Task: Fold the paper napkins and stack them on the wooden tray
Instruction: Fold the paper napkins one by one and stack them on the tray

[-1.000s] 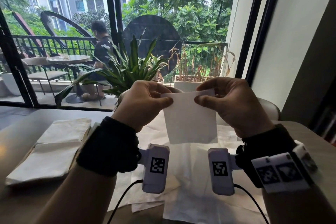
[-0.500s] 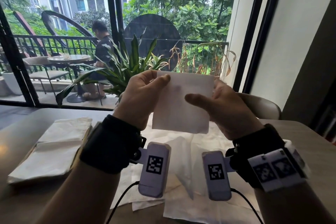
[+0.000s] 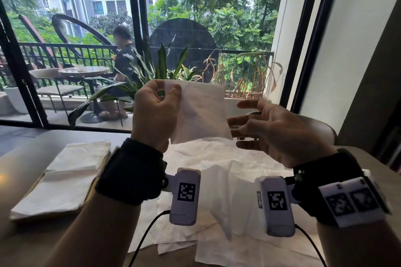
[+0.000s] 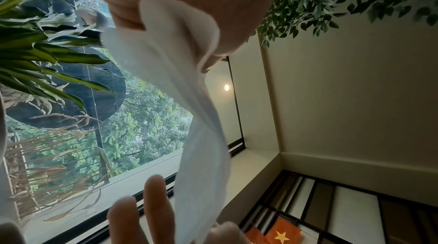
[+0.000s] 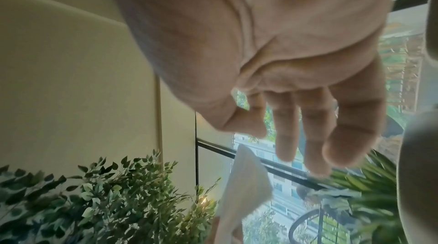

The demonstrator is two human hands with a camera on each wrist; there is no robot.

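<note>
Folded napkin — thin, square — pinched by left hand.

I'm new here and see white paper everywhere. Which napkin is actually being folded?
Start at the table, then look above the loose napkins. The folded napkin hangs in the air, pinched by the left hand; all others lie flat.
</note>
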